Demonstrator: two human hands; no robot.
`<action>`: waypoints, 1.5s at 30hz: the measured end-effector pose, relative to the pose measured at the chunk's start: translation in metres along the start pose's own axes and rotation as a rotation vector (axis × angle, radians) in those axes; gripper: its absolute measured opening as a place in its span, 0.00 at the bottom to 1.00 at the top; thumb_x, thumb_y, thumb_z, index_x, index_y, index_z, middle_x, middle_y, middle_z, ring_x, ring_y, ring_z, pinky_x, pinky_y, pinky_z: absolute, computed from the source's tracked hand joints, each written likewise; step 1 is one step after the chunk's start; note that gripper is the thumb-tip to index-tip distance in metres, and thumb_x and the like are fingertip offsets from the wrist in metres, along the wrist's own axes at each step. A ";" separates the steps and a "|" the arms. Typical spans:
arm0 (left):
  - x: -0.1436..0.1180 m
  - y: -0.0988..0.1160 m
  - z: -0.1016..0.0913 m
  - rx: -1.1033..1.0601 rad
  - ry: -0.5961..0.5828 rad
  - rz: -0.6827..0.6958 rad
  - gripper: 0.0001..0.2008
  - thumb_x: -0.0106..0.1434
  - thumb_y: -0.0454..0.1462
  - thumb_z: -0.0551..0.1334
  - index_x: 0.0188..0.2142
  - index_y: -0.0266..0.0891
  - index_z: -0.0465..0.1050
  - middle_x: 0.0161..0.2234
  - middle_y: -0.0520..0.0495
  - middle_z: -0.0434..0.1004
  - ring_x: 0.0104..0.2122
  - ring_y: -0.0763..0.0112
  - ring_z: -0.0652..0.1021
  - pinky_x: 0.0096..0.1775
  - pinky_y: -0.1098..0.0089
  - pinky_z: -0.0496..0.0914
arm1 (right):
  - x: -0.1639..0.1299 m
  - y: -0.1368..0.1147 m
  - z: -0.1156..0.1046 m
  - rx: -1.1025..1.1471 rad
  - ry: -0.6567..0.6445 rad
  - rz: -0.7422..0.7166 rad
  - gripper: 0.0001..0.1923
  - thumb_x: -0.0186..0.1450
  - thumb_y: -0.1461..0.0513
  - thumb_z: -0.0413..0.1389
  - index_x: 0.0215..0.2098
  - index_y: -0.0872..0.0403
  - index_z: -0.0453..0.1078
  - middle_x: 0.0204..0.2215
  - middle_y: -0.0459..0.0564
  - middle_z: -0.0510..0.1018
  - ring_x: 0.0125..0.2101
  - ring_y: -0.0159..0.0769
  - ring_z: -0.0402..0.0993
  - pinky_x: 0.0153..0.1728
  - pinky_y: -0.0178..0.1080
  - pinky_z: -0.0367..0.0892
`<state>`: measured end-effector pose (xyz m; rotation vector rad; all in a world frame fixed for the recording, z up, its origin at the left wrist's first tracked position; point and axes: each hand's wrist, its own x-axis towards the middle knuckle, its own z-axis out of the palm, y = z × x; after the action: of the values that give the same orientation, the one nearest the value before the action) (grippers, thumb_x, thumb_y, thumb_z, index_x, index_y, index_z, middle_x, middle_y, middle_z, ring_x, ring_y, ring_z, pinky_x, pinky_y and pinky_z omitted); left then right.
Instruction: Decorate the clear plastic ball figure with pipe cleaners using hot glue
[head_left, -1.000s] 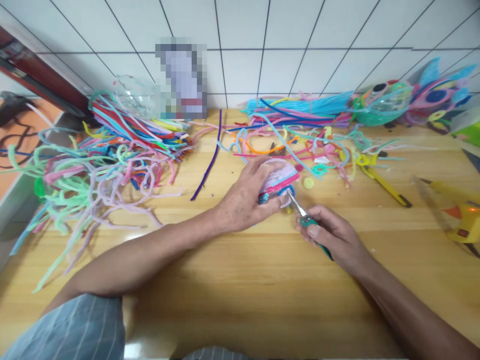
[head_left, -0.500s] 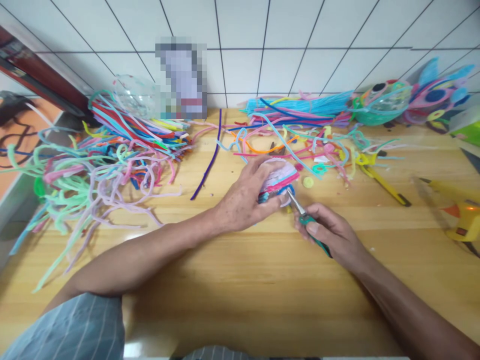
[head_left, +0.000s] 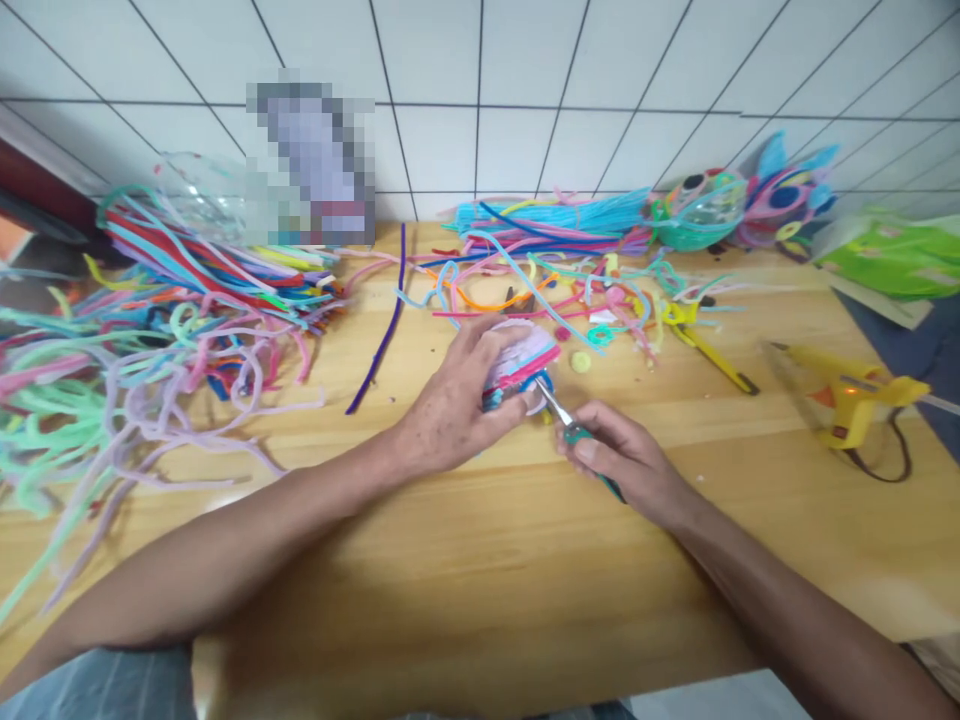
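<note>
My left hand [head_left: 457, 400] is closed around a rounded craft piece [head_left: 525, 352] made of lilac, pink and blue pipe cleaners. Part of the piece is hidden behind my fingers. In my right hand [head_left: 619, 450] are needle-nose pliers [head_left: 579, 434] with green and black handles. Their metal tip touches a blue ring of pipe cleaner [head_left: 538, 381] on the near side of the piece. Whether the jaws pinch it is too small to tell. A small yellow disc [head_left: 580, 361] lies just right of the piece.
Loose and bundled pipe cleaners [head_left: 225, 250] crowd the left side. A purple one [head_left: 382, 345] lies alone. Blue bundles [head_left: 555, 215] and a clear decorated ball [head_left: 701, 208] line the tiled wall. To the right are a yellow cutter [head_left: 716, 360] and a yellow glue gun [head_left: 851, 395].
The camera view has swung to the right, bringing more of the glue gun and a green package into sight. Both hands keep their holds, the pliers' tip still at the blue ring.
</note>
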<state>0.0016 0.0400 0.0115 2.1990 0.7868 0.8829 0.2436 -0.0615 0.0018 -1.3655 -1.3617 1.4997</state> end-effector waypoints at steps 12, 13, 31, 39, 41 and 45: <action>0.000 0.002 -0.003 0.002 -0.014 0.015 0.27 0.72 0.43 0.64 0.67 0.46 0.61 0.67 0.36 0.65 0.70 0.51 0.64 0.70 0.43 0.63 | 0.000 -0.003 0.002 -0.029 -0.025 0.008 0.22 0.70 0.41 0.59 0.40 0.50 0.71 0.29 0.42 0.70 0.28 0.31 0.63 0.31 0.36 0.60; 0.000 0.001 -0.002 -0.001 -0.012 0.015 0.27 0.72 0.43 0.64 0.68 0.46 0.61 0.67 0.36 0.65 0.70 0.50 0.64 0.70 0.43 0.63 | 0.000 -0.003 0.002 -0.028 -0.026 0.009 0.21 0.70 0.41 0.59 0.40 0.50 0.71 0.29 0.42 0.70 0.29 0.31 0.63 0.31 0.35 0.60; 0.001 -0.002 0.002 -0.010 0.013 0.009 0.27 0.72 0.45 0.64 0.67 0.44 0.62 0.67 0.34 0.66 0.71 0.52 0.64 0.71 0.45 0.62 | 0.002 0.003 0.001 0.094 -0.019 -0.037 0.24 0.66 0.39 0.63 0.41 0.50 0.73 0.33 0.48 0.79 0.28 0.33 0.72 0.29 0.37 0.69; 0.001 -0.003 0.001 -0.022 0.007 0.050 0.28 0.72 0.44 0.63 0.68 0.45 0.60 0.67 0.35 0.66 0.70 0.53 0.64 0.71 0.44 0.62 | 0.003 0.004 0.002 0.021 -0.005 -0.011 0.23 0.67 0.40 0.62 0.40 0.50 0.74 0.30 0.47 0.78 0.28 0.33 0.71 0.29 0.36 0.68; 0.001 -0.002 0.001 -0.021 0.007 0.044 0.27 0.72 0.44 0.63 0.67 0.44 0.60 0.67 0.35 0.66 0.70 0.53 0.64 0.71 0.44 0.62 | 0.001 0.000 0.002 0.060 -0.017 -0.005 0.23 0.66 0.40 0.63 0.40 0.50 0.74 0.31 0.48 0.79 0.28 0.34 0.72 0.29 0.36 0.69; 0.002 0.000 0.000 -0.034 0.002 0.030 0.27 0.72 0.45 0.63 0.67 0.45 0.61 0.66 0.35 0.67 0.69 0.52 0.66 0.70 0.44 0.64 | -0.005 -0.008 -0.001 0.169 -0.020 -0.016 0.26 0.65 0.38 0.63 0.45 0.49 0.75 0.37 0.52 0.83 0.34 0.41 0.79 0.35 0.42 0.74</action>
<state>0.0027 0.0416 0.0123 2.1855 0.7367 0.9063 0.2446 -0.0643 0.0109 -1.2345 -1.2248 1.5828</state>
